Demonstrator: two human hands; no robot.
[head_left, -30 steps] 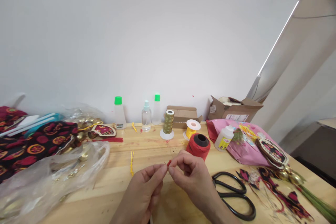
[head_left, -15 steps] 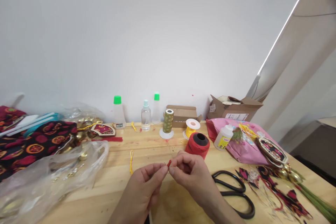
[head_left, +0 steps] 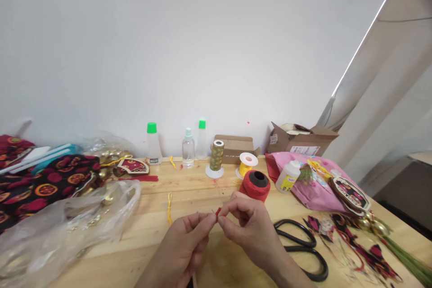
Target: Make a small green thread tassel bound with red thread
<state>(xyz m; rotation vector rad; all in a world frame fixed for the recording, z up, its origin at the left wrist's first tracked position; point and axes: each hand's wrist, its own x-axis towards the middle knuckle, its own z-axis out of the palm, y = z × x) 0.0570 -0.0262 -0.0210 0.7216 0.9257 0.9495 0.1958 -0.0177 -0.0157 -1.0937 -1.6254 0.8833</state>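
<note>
My left hand [head_left: 184, 249] and my right hand [head_left: 249, 229] meet fingertip to fingertip low in the middle of the wooden table [head_left: 151, 229]. Both pinch a short bit of red thread [head_left: 218, 211], whose tip sticks up between them. A red thread spool [head_left: 255, 185] with a black core stands just behind my right hand. Black scissors [head_left: 300, 252] lie to the right of that hand.
A gold spool [head_left: 216, 156], a yellow spool [head_left: 246, 163], green-capped bottles [head_left: 153, 143], a clear bottle [head_left: 187, 149], cardboard boxes [head_left: 302, 139]. A glue bottle [head_left: 287, 176] lies on a pink bag [head_left: 317, 193]. Clear plastic bag [head_left: 60, 229] and patterned cloth [head_left: 40, 184] at left; ornaments [head_left: 351, 229] at right. Yellow cord [head_left: 169, 208].
My right hand's fingers have shifted slightly on the red thread, and the view has dipped a little. Both hands stay in the same place.
</note>
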